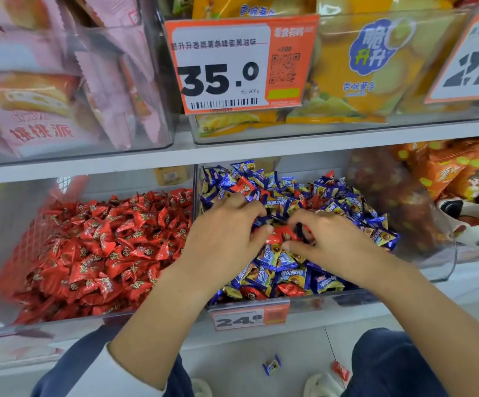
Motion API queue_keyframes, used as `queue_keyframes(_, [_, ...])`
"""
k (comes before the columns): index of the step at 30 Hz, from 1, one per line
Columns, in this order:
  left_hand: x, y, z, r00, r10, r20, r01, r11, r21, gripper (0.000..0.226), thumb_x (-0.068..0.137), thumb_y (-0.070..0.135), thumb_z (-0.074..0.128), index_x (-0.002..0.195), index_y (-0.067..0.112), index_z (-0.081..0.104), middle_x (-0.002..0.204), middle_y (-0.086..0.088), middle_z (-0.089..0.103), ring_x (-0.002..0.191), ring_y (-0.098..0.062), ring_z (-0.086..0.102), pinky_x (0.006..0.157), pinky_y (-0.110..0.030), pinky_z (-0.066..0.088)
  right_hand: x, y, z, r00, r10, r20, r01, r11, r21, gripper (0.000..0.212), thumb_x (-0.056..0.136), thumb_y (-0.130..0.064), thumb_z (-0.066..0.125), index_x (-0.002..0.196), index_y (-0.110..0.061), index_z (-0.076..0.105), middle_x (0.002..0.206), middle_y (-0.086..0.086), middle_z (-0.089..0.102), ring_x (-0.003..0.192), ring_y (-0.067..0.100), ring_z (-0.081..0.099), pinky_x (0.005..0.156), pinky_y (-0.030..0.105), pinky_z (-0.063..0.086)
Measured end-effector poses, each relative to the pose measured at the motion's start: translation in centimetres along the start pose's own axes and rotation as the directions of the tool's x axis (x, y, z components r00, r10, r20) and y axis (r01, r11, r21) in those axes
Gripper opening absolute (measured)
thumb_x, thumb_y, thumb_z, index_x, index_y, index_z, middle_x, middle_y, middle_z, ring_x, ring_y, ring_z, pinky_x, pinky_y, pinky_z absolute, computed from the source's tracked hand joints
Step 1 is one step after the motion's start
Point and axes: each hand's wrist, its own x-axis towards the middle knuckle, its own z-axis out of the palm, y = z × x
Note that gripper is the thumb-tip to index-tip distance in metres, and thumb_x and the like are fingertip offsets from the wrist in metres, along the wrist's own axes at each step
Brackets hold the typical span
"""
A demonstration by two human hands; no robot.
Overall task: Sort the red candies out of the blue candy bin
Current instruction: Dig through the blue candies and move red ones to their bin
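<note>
STEP: picking reds | HANDS: your left hand [227, 236] and right hand [330, 242] curl around red candies [278, 234] mid blue bin [313, 300] | TIP: pinch reds only, drop into red bin [60, 319] on the left.

head view | worn on the head, facing forward and down | close over clear plastic bin of blue-wrapped candies [344, 295] | single view, nothing shared

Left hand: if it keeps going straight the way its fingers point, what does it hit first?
Likely the red candies lying between the two hands, in the blue candy bin. The left hand has its fingers aimed right and slightly up; beyond sit the right hand's fingertips. Depth is unclear.
</note>
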Motion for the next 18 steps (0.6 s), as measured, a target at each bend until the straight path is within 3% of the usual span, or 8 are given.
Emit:
queue_keyframes(3, [0.3, 1.2, 1.0, 0.996, 0.021, 0.081, -0.028, 0.996, 0.09, 0.05, 0.088, 0.057, 0.05, 0.13, 0.03, 0.051, 0.119, 0.003, 0.044, 0.109, -0.017, 0.049, 0.075, -0.029, 0.043, -0.1, 0.6, -0.5, 0.999, 0.012, -0.034, -0.012, 1.0, 0.002, 0.017, 0.092, -0.034, 0.055, 0.083, -0.026, 0.043, 0.068, -0.007, 0.043, 0.059, 0.014, 0.045, 0.048, 0.017, 0.029])
queue_keyframes(6, [0.6, 1.5, 1.7, 0.991, 0.024, 0.133, -0.044, 0.988, 0.148, 0.042, 0.091, 0.051, 0.05, 0.121, 0.023, 0.055, 0.119, 0.001, 0.042, 0.105, -0.018, 0.05, 0.069, -0.027, 0.037, -0.4, 1.1, -1.3, 0.992, 0.076, -0.105, -0.07, 0.996, 0.057, 0.017, 0.095, -0.031, 0.047, 0.082, -0.02, 0.046, 0.071, -0.006, 0.044, 0.06, 0.013, 0.047, 0.051, 0.023, 0.032])
queue_keyframes(8, [0.6, 1.5, 1.8, 0.993, 0.045, 0.105, -0.058, 0.991, 0.12, 0.037, 0.095, 0.046, 0.045, 0.118, 0.019, 0.053, 0.12, 0.0, 0.042, 0.102, -0.018, 0.051, 0.066, -0.026, 0.036, -0.7, 0.9, -1.7, 0.987, 0.051, -0.152, -0.035, 0.993, 0.111, 0.026, 0.09, -0.037, 0.053, 0.073, -0.017, 0.048, 0.066, -0.004, 0.045, 0.059, 0.013, 0.045, 0.053, 0.025, 0.032])
queue_keyframes(11, [0.9, 1.5, 1.2, 0.999, 0.036, -0.001, -0.036, 0.998, 0.044, 0.034, 0.1, 0.04, 0.033, 0.116, 0.015, 0.049, 0.115, 0.0, 0.046, 0.09, -0.016, 0.053, 0.065, -0.024, 0.035, -1.3, 0.5, -1.9, 0.993, 0.037, -0.111, -0.012, 0.976, 0.219, 0.035, 0.079, -0.042, 0.068, 0.062, -0.024, 0.042, 0.054, -0.006, 0.04, 0.05, 0.01, 0.037, 0.05, 0.022, 0.029])
queue_keyframes(13, [1.5, 1.2, 0.7, 0.998, -0.037, -0.055, 0.035, 0.999, -0.028, 0.031, 0.1, 0.039, 0.031, 0.11, 0.014, 0.046, 0.093, 0.002, 0.054, 0.069, -0.014, 0.051, 0.058, -0.026, 0.036, -1.3, 0.7, -1.8, 0.994, 0.067, -0.084, -0.041, 0.959, 0.279, 0.027, 0.081, -0.038, 0.068, 0.068, -0.028, 0.046, 0.059, -0.006, 0.048, 0.052, 0.011, 0.042, 0.051, 0.022, 0.033])
queue_keyframes(15, [2.4, 0.5, 0.5, 0.992, -0.105, -0.073, 0.1, 0.992, -0.073, 0.028, 0.1, 0.039, 0.034, 0.106, 0.013, 0.043, 0.071, 0.004, 0.055, 0.055, -0.014, 0.05, 0.05, -0.031, 0.036, -0.3, 1.3, -1.6, 0.99, 0.107, -0.086, -0.077, 0.95, 0.303, 0.012, 0.086, -0.03, 0.065, 0.083, -0.03, 0.054, 0.078, -0.01, 0.06, 0.058, 0.006, 0.052, 0.055, 0.018, 0.037])
queue_keyframes(17, [3.4, -0.3, 0.6, 0.988, -0.129, -0.086, 0.125, 0.991, -0.048, 0.026, 0.1, 0.036, 0.037, 0.108, 0.012, 0.042, 0.076, -0.001, 0.057, 0.064, -0.022, 0.056, 0.053, -0.033, 0.039, 1.2, 1.8, -1.5, 0.987, 0.133, -0.087, -0.103, 0.953, 0.283, 0.014, 0.089, -0.022, 0.061, 0.098, -0.033, 0.06, 0.092, -0.014, 0.065, 0.065, -0.002, 0.057, 0.062, 0.015, 0.043])
queue_keyframes(18, [3.9, -0.6, 0.7, 0.986, -0.138, -0.093, 0.137, 0.99, -0.013, 0.025, 0.101, 0.033, 0.036, 0.113, 0.012, 0.042, 0.087, -0.005, 0.059, 0.076, -0.027, 0.058, 0.058, -0.034, 0.039, 2.0, 2.3, -1.4, 0.984, 0.151, -0.091, -0.124, 0.959, 0.257, 0.019, 0.09, -0.018, 0.058, 0.102, -0.032, 0.063, 0.096, -0.011, 0.067, 0.074, 0.001, 0.061, 0.072, 0.021, 0.048])
